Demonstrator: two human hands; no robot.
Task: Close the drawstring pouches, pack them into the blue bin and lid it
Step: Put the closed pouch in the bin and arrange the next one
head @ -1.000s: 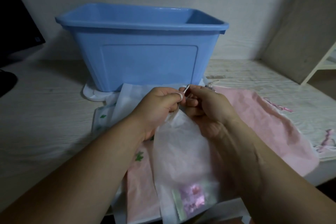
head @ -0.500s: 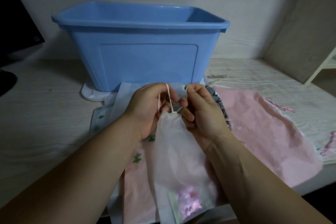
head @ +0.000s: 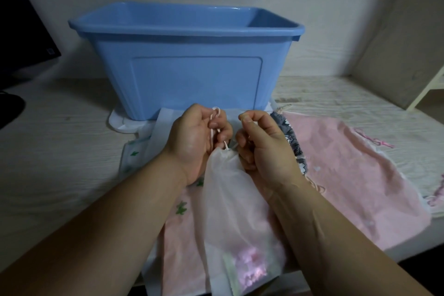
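A sheer white drawstring pouch (head: pixel 230 209) hangs between my hands, its neck gathered tight, with something pink showing through its bottom. My left hand (head: pixel 194 139) pinches a loop of the white cord (head: pixel 215 113) above the neck. My right hand (head: pixel 262 142) is closed on the cord's other end at the neck. The open blue bin (head: pixel 192 69) stands just behind my hands on a white lid (head: pixel 120 124). Under my arms lie a pink pouch (head: pixel 355 170), a white one with green prints (head: pixel 134 154) and a grey patterned one (head: pixel 292 142).
A dark monitor (head: pixel 21 38) stands at the far left and a beige panel (head: pixel 406 38) leans at the right. The pale wood-grain table (head: pixel 55 151) meets a white wall behind the bin. Its front edge runs below the pouches.
My hands have drawn the cord ends apart, and the pouch's neck has gone from loosely open to gathered tight. The pouch hangs lower in front of me.
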